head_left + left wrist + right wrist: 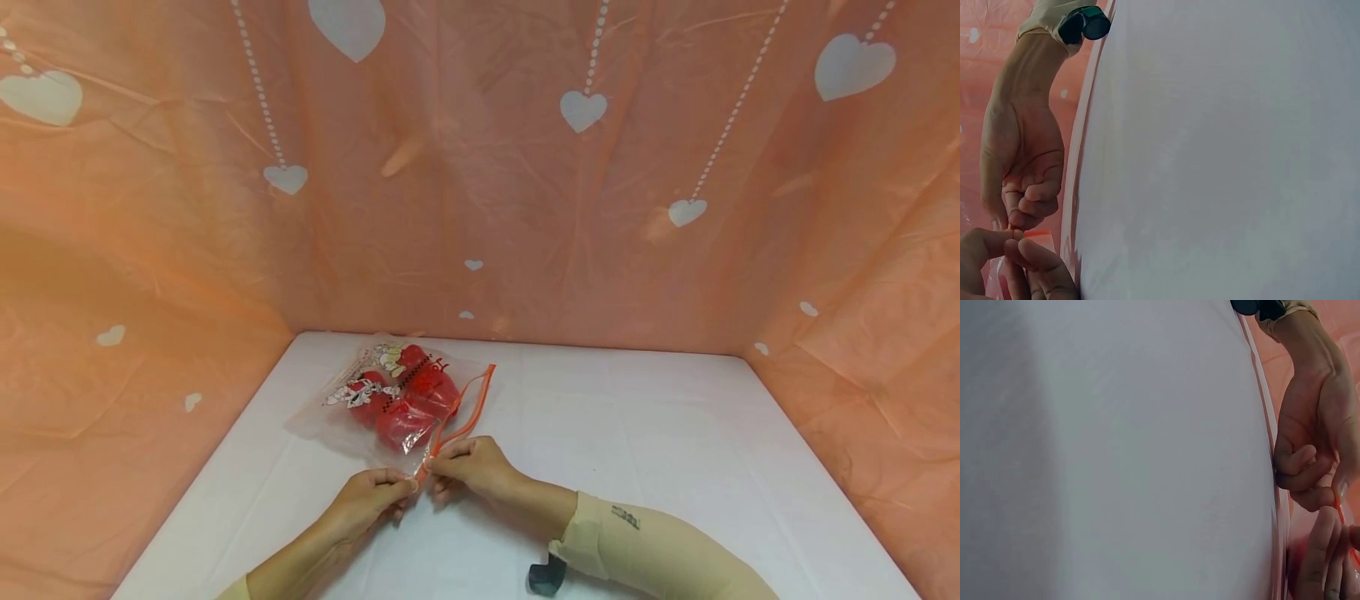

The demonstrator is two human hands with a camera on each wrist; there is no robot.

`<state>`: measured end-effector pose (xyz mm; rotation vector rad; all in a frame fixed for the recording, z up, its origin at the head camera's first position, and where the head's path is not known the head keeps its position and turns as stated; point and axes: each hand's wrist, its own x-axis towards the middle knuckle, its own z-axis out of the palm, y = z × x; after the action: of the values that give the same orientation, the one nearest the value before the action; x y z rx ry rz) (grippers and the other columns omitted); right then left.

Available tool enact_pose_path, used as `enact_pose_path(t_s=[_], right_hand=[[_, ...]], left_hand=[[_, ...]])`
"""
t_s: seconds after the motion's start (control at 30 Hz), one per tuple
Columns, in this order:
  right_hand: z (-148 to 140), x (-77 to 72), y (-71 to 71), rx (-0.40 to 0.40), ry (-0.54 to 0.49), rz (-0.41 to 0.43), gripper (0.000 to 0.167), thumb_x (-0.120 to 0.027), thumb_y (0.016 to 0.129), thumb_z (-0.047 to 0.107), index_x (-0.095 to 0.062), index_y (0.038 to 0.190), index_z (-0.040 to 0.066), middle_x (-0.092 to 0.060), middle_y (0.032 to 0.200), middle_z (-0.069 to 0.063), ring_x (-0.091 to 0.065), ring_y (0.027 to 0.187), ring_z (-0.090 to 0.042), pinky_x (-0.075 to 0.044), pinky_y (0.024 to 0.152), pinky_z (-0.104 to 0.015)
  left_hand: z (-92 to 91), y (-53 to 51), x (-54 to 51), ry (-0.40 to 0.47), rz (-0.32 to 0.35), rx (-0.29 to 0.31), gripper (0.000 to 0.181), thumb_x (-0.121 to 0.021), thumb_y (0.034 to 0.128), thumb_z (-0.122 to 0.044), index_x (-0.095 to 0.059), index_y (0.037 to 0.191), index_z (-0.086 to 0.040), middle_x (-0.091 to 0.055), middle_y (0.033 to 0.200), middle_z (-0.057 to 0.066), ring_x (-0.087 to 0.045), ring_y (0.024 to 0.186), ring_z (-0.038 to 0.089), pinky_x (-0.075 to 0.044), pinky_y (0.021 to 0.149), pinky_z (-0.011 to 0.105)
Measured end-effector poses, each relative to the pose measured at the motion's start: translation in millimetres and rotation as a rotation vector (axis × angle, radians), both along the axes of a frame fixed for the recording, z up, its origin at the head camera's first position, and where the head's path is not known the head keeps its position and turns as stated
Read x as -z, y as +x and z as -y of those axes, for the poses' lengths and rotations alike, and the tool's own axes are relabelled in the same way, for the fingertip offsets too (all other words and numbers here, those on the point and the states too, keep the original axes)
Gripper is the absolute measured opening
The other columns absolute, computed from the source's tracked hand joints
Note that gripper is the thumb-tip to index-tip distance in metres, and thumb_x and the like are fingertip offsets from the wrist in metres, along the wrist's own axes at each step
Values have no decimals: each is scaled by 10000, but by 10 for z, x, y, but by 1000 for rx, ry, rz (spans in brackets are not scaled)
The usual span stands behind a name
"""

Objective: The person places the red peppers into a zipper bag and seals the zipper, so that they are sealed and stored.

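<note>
A clear plastic zip bag (330, 414) with printed cartoon figures lies at the back left of the white table. Several red things (405, 427) show through it; their kind is not clear. Its orange zip edge (480, 398) faces right, and the two strips stand apart along the far part. At the near corner my left hand (365, 498) pinches the end of this edge between thumb and finger. Right beside it, my right hand (480, 465) pinches the same edge. Both wrist views show the fingertips of the left hand (1321, 419) and the right hand (1032, 150) almost touching.
White cloth covers the table (637, 433). Orange sheets with white hearts (525, 208) hang behind it and at both sides. A dark wrist camera (547, 577) sits below the right sleeve (652, 533).
</note>
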<state>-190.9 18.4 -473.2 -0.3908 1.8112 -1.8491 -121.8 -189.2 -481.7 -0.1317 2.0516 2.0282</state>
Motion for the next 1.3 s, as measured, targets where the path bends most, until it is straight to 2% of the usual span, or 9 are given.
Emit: enact_pose_path(t_s=[0.2, 0.4, 0.67, 0.93, 1.3], right_hand=[[-7, -8, 6, 24, -21, 4, 185, -777, 976, 83, -775, 972, -102, -732, 707, -56, -712, 591, -126, -631, 625, -306], [-18, -17, 17, 16, -23, 0, 190, -769, 982, 82, -772, 984, -107, -740, 715, -63, -711, 598, -122, -633, 636, -304], [-26, -8, 2, 13, -7, -14, 191, -782, 974, 88, -781, 981, -102, -745, 717, -76, -716, 591, -125, -636, 646, -312], [-63, -1, -89, 28, 10, -70, 194, -777, 980, 101, -780, 974, -93, -745, 726, -74, -715, 593, -117, -622, 636, -283], [-94, 17, -206, 67, 31, -91, 200, -788, 974, 122, -792, 992, -77, -757, 748, -104, -717, 592, -128, -620, 624, -288]], left_hand=[[-36, 9, 5, 76, 18, 10, 144, -677, 1042, -97, -691, 1076, 42, -696, 854, 15, -643, 756, 110, -572, 700, 235], [-40, -15, 3, 67, -1, 47, 200, -676, 1056, -116, -707, 1102, 76, -712, 850, 15, -663, 743, 96, -584, 701, 228], [-31, -40, 13, 40, -36, 91, 140, -654, 1066, -111, -701, 998, 1, -705, 836, 1, -639, 709, 75, -565, 683, 213], [-29, -51, 8, 34, -42, 92, 134, -663, 1064, -121, -677, 950, -53, -708, 833, -7, -622, 693, 65, -547, 664, 202], [-33, -45, 12, 30, -49, 83, 134, -669, 1062, -125, -687, 956, -45, -711, 831, -12, -614, 681, 55, -539, 657, 197]])
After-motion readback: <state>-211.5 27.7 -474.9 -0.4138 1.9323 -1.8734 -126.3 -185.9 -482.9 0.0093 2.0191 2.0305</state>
